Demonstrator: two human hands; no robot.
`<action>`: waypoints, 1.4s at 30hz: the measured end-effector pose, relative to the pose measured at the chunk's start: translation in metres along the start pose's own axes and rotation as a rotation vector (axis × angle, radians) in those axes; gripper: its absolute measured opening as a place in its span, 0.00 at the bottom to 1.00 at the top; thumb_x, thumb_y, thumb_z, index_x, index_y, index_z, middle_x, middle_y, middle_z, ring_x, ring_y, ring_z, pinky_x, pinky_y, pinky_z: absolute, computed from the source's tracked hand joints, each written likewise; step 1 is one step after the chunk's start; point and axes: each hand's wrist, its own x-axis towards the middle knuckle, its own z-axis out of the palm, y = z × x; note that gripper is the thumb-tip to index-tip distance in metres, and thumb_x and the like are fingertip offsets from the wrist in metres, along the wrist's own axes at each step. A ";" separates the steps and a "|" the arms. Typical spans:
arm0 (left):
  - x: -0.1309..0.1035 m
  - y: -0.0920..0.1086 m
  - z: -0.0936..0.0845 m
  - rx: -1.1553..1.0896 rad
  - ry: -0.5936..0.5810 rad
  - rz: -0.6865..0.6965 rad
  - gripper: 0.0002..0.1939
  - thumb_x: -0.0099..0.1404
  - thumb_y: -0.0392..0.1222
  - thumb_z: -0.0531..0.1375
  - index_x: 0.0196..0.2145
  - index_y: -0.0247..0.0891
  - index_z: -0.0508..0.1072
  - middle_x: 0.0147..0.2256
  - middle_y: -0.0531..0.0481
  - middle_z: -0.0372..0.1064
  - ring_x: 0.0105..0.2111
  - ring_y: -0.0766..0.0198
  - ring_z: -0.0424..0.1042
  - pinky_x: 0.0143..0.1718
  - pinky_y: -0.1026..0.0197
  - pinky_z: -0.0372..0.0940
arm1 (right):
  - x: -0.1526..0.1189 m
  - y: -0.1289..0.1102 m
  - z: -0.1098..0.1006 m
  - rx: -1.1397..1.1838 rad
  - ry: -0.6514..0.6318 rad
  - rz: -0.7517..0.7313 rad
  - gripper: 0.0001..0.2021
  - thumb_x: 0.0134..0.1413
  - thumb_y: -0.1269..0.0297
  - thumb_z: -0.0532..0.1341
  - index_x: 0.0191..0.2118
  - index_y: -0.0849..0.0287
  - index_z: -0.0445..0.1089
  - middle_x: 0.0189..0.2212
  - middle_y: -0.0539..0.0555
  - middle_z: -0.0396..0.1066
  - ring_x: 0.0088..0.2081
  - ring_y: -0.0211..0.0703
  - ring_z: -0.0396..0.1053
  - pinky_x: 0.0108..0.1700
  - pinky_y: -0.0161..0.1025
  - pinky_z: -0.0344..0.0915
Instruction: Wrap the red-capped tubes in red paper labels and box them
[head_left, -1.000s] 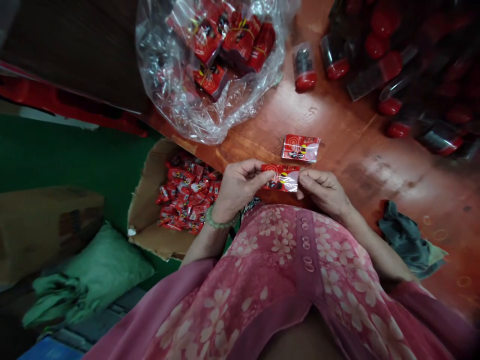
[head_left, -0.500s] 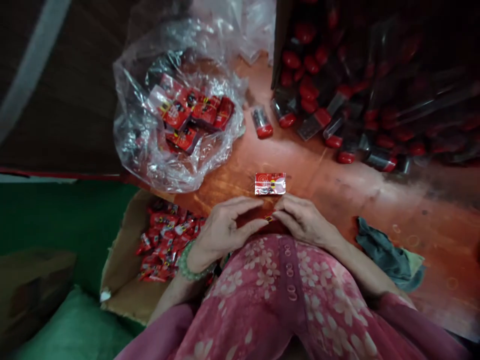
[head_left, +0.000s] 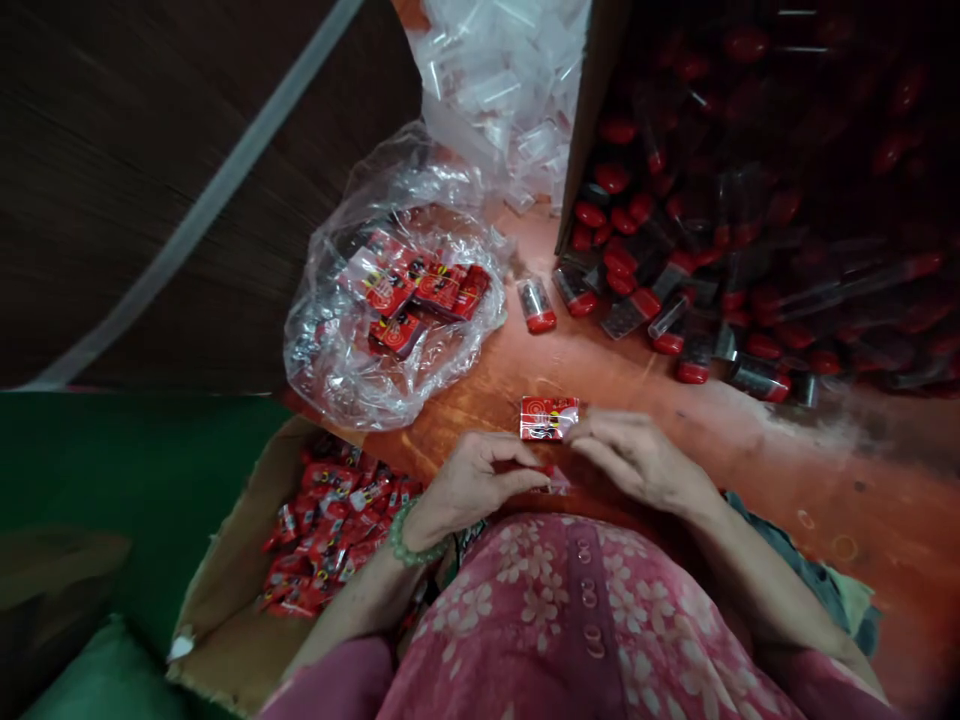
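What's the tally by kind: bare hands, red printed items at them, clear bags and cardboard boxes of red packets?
Bare left hand, right hand: 2
Red printed items: 2, one blurred
Clear plastic bag: 1
Brown cardboard box: 1
Total: 6

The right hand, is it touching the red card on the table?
Cannot tell. In the head view, the blurred right hand overlaps the red card at one corner, hiding any gap.

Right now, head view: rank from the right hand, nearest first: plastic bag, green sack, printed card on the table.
From the right hand:
1. Card: by its fingertips, contact unclear.
2. Bag: ahead, to the left.
3. Sack: far left, bottom corner.
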 end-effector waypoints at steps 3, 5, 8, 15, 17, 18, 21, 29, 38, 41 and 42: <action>0.000 -0.004 0.000 -0.077 0.132 0.001 0.12 0.60 0.49 0.71 0.29 0.35 0.83 0.29 0.45 0.81 0.29 0.62 0.78 0.34 0.63 0.70 | 0.045 0.006 -0.014 -0.256 0.110 0.182 0.10 0.73 0.63 0.55 0.39 0.58 0.71 0.35 0.55 0.76 0.37 0.42 0.74 0.43 0.38 0.69; 0.000 -0.007 0.000 -0.117 0.211 0.013 0.14 0.59 0.50 0.72 0.28 0.36 0.83 0.29 0.44 0.82 0.29 0.61 0.78 0.34 0.62 0.71 | 0.079 0.010 -0.016 -0.367 0.087 0.298 0.07 0.71 0.66 0.56 0.47 0.60 0.71 0.45 0.60 0.77 0.46 0.46 0.75 0.52 0.41 0.69; 0.002 -0.010 0.002 -0.133 0.329 0.035 0.14 0.53 0.50 0.75 0.26 0.36 0.82 0.26 0.47 0.80 0.25 0.64 0.75 0.30 0.64 0.68 | 0.119 0.020 -0.011 -0.444 0.102 0.410 0.09 0.69 0.69 0.58 0.50 0.66 0.68 0.49 0.69 0.75 0.47 0.55 0.74 0.51 0.51 0.70; 0.004 -0.008 0.005 -0.211 0.408 -0.007 0.11 0.50 0.44 0.76 0.25 0.36 0.81 0.23 0.51 0.77 0.22 0.69 0.69 0.26 0.67 0.63 | 0.154 0.051 0.004 -0.475 0.168 0.502 0.20 0.58 0.69 0.68 0.54 0.60 0.65 0.52 0.64 0.72 0.48 0.57 0.74 0.52 0.56 0.71; 0.005 -0.007 0.006 -0.235 0.450 -0.007 0.12 0.48 0.44 0.76 0.25 0.36 0.81 0.23 0.51 0.76 0.23 0.69 0.69 0.26 0.67 0.64 | 0.150 0.055 0.000 -0.381 0.199 0.445 0.20 0.55 0.71 0.68 0.53 0.59 0.67 0.50 0.62 0.73 0.46 0.54 0.72 0.52 0.55 0.70; 0.006 -0.008 0.007 -0.242 0.475 -0.002 0.13 0.48 0.45 0.77 0.25 0.36 0.81 0.23 0.51 0.76 0.23 0.69 0.69 0.27 0.67 0.64 | 0.144 0.055 -0.003 -0.333 0.210 0.411 0.19 0.55 0.71 0.67 0.52 0.58 0.68 0.48 0.61 0.74 0.44 0.52 0.72 0.52 0.53 0.70; 0.008 -0.011 0.010 -0.263 0.531 0.015 0.15 0.47 0.48 0.77 0.27 0.36 0.81 0.24 0.52 0.76 0.23 0.69 0.69 0.28 0.66 0.65 | 0.114 0.049 -0.012 -0.212 0.249 0.328 0.12 0.57 0.66 0.67 0.46 0.54 0.71 0.43 0.56 0.74 0.42 0.47 0.70 0.51 0.48 0.70; 0.009 -0.008 0.025 -0.205 0.509 0.123 0.19 0.49 0.54 0.77 0.29 0.36 0.81 0.28 0.51 0.79 0.27 0.68 0.71 0.32 0.65 0.66 | 0.000 0.006 -0.011 0.399 0.505 0.353 0.19 0.60 0.41 0.63 0.45 0.49 0.65 0.35 0.51 0.73 0.32 0.43 0.73 0.35 0.43 0.71; 0.008 -0.002 0.032 -0.074 0.440 0.256 0.16 0.54 0.51 0.75 0.29 0.36 0.80 0.29 0.50 0.79 0.29 0.67 0.73 0.36 0.64 0.68 | -0.027 -0.014 -0.006 0.384 0.439 0.412 0.20 0.53 0.41 0.70 0.39 0.49 0.69 0.33 0.51 0.75 0.32 0.44 0.73 0.35 0.42 0.73; 0.008 -0.004 0.033 -0.083 0.410 0.274 0.13 0.56 0.47 0.75 0.29 0.35 0.80 0.28 0.51 0.78 0.28 0.68 0.73 0.35 0.65 0.66 | -0.030 -0.014 -0.008 0.377 0.387 0.421 0.17 0.53 0.45 0.72 0.38 0.51 0.71 0.31 0.50 0.75 0.30 0.42 0.72 0.34 0.41 0.72; 0.009 -0.006 0.033 -0.080 0.401 0.265 0.12 0.56 0.46 0.75 0.29 0.35 0.80 0.28 0.51 0.77 0.28 0.68 0.72 0.34 0.65 0.66 | -0.031 -0.014 -0.009 0.366 0.379 0.422 0.16 0.54 0.47 0.72 0.37 0.51 0.72 0.30 0.49 0.75 0.30 0.41 0.71 0.33 0.40 0.71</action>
